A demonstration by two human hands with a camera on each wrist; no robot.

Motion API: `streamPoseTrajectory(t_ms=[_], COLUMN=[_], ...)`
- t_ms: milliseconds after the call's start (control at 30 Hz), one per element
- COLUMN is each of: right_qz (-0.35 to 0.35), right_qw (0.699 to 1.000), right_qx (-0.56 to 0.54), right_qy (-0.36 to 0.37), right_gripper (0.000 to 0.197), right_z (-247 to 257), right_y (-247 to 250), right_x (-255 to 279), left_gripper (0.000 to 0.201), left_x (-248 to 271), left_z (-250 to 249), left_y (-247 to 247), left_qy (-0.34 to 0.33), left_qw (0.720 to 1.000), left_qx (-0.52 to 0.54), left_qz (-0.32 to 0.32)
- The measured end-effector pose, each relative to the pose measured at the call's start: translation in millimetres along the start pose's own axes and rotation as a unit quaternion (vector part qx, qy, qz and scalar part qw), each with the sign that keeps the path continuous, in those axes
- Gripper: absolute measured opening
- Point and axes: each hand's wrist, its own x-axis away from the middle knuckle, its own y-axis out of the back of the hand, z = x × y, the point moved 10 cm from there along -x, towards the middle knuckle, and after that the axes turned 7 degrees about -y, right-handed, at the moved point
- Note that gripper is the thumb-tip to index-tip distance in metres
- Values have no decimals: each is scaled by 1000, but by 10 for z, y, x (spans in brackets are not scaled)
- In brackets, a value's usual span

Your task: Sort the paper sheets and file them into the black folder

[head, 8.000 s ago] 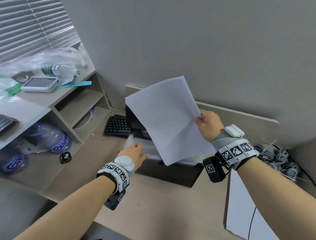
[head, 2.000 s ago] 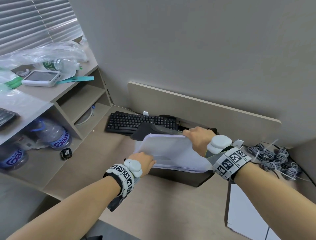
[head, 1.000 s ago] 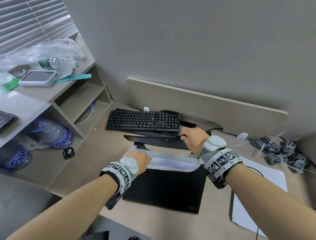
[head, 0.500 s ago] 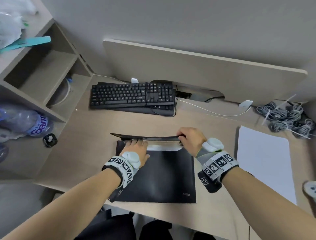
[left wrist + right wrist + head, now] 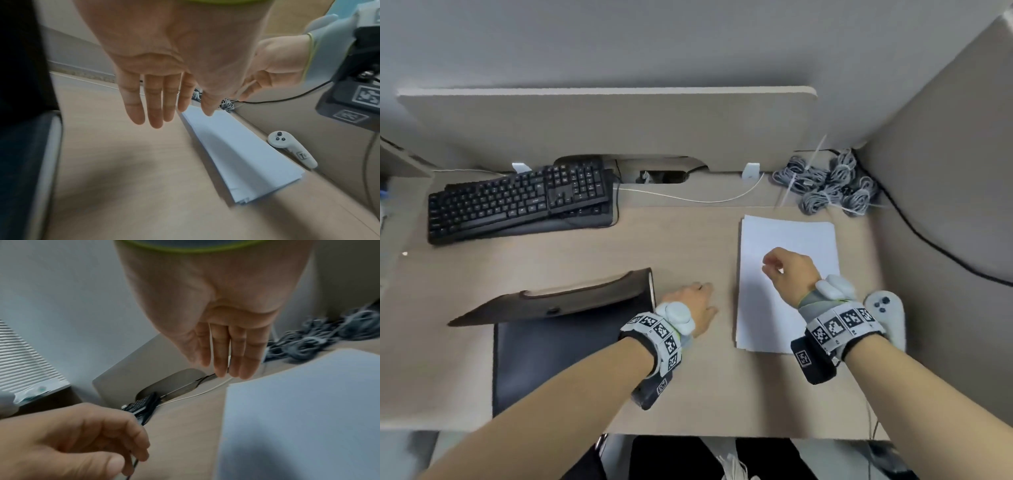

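Both hands hold nothing: left hand [image 5: 693, 305] fingers [image 5: 152, 105] straight, right hand [image 5: 791, 274] fingers [image 5: 236, 353] relaxed, seemingly hovering above the white paper stack [image 5: 787, 240]. Left of the left fingers, the flat black plastic folder [image 5: 558, 346] lies on the bench [image 5: 688, 240].

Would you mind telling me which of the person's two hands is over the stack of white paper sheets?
The right hand is above the paper stack; the left hand is over bare desk between the stack and the black folder.

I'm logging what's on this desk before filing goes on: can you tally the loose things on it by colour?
Black: 2, the folder and the keyboard
White: 2, the paper stack and the handheld controller
Grey: 1, the pile of bundled cables
Total: 5
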Motion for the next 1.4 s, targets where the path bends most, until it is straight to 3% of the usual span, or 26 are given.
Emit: streamPoseTrajectory(t_ms=[133,267,367,400,533,633,733,967,1133,1233,1300,1333,1400], right_qz=[-1,-1,19,30,68,64,23,-1,0,35,56,64,76], right_qw=[999,996,991,991,994,995,992,974,950,933,932,935,941], right_qx=[-32,-30,-24,-15,23,-6,-58,-119,-190,-224,-223,-218,-194], right_qy=[-42,-88,-129,-127,-85,-77,-111,-191,-248,-279,-278,-274,-268], right_gripper=[13,22,30,31,29,30,29,24,22,32,27,18,22], right_z=[-681,-1313,-1625,-1660,-1606,-1587,-1764,-2067,-2105,-2144,-2107,-2083,-2043], right_y=[169,223,168,115,-98,-137,-20,64,-72,-180,-212,-229,-250], right_x=[-69,-104,-97,-87,-37,-23,-52,-102,-101,-72,-57,-50,-36], left_gripper=[41,44,20,14,19,18,27,34,83,75,72,65,45], left_x=[-370,-676,-846,-876,-935,-893,-881,-745,-823,-776,-757,-747,-723], left_z=[-51,-57,-118,-115,48,162,250,261,258,95,15,24,19], left_y=[-192,-441,-588,-630,-757,-837,-852,-804,-1025,-982,-954,-934,-837], left_qy=[71,190,231,236,260,265,253,279,262,257,252,259,272], left_qw=[995,969,951,948,944,947,941,924,895,868,859,857,852], left_qx=[72,146,188,201,204,181,215,258,360,422,441,437,432], left_qz=[7,57,79,77,15,-3,-61,-44,-16,-35,-63,-81,-116])
